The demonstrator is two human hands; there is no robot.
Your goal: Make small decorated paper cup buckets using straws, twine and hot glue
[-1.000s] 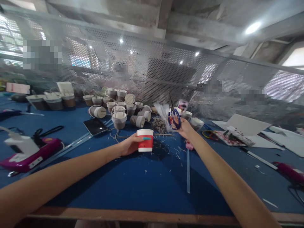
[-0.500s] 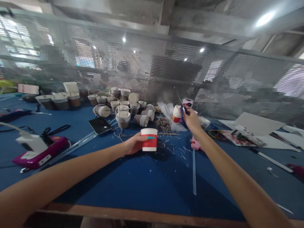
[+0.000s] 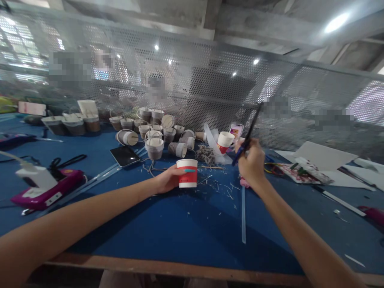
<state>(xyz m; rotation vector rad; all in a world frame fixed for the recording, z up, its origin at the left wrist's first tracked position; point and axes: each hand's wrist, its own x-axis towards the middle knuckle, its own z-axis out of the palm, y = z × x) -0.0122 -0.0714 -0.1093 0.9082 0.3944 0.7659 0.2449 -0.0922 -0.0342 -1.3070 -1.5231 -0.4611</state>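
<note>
My left hand (image 3: 168, 179) is closed round the side of a red and white paper cup (image 3: 187, 181), held upright over the blue table. A teal mark shows where a finger crosses the cup's front. On the right, my right hand (image 3: 251, 162) grips a pair of scissors (image 3: 249, 134) by blue handles, the dark blades pointing up and slightly right. Just left of that hand stands a stack of paper cups (image 3: 225, 141), tilted, beside a piece of clear plastic film (image 3: 211, 142). A pink glue gun-like object (image 3: 244, 183) lies partly hidden below the right wrist.
Several small bucket-shaped cups with handles (image 3: 155, 149) crowd the table's back. A bundle of brown twine (image 3: 205, 155) lies before them. A black phone (image 3: 124, 155) and a purple power strip (image 3: 48, 192) are at left. White paper (image 3: 327, 156) lies right; a perforated metal screen (image 3: 180, 80) stands behind.
My right hand has come away from the stack of cups, moving right and nearer with the scissors, whose blades have swung to lean right. My left hand still holds its cup, nearly unmoved.
</note>
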